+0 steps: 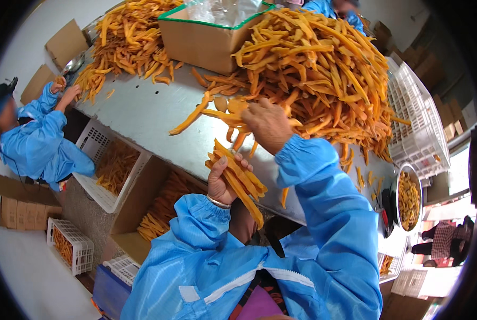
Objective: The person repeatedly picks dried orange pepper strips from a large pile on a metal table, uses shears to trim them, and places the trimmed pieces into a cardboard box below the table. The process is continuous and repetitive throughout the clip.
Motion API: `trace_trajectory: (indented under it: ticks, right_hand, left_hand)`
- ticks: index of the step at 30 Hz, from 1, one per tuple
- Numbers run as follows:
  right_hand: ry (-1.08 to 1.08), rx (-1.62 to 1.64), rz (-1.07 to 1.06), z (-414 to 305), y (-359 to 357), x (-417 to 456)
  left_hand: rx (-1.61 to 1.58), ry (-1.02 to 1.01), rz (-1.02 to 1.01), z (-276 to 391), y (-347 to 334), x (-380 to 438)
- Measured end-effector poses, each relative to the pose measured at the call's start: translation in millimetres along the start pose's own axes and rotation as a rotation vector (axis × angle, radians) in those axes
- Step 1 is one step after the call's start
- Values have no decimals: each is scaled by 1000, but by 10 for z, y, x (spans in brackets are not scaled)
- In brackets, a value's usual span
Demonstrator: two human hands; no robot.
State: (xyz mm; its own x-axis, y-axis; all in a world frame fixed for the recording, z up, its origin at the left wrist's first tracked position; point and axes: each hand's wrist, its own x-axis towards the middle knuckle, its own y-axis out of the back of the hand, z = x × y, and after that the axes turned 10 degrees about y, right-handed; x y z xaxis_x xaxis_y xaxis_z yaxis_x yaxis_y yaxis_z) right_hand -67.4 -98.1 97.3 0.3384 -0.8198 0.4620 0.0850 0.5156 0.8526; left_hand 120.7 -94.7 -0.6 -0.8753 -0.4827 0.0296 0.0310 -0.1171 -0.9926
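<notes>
Several long orange dried strips, perhaps sweet potato, (240,176) lie bundled in my left hand (221,182), its thumb pressed across them, just off the near edge of the metal table (142,108). My right hand (268,124) reaches palm down to strips (226,114) at the near left side of a tall heap of the same strips (322,72). Its fingertips touch these strips; whether they grip one is hidden beneath the hand. One strip (188,120) sticks out leftward from the heap over bare metal.
A cardboard box with plastic bags (198,44) stands behind. Left of it lies another heap (130,44), where a co-worker in blue (42,132) handles strips. Below the table edge are a crate (98,160) and a carton (130,208). At right: a steel bowl (409,196), white crates (416,116).
</notes>
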Motion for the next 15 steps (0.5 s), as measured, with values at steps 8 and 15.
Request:
trace_trajectory:
  ticks: [8,15]
  right_hand:
    - [134,154,-36,-155,-600,453]
    - [-169,39,-214,374,-158,-339]
  left_hand:
    - [48,-107,134,278,15,-90]
    - [57,-109,163,371,43,334]
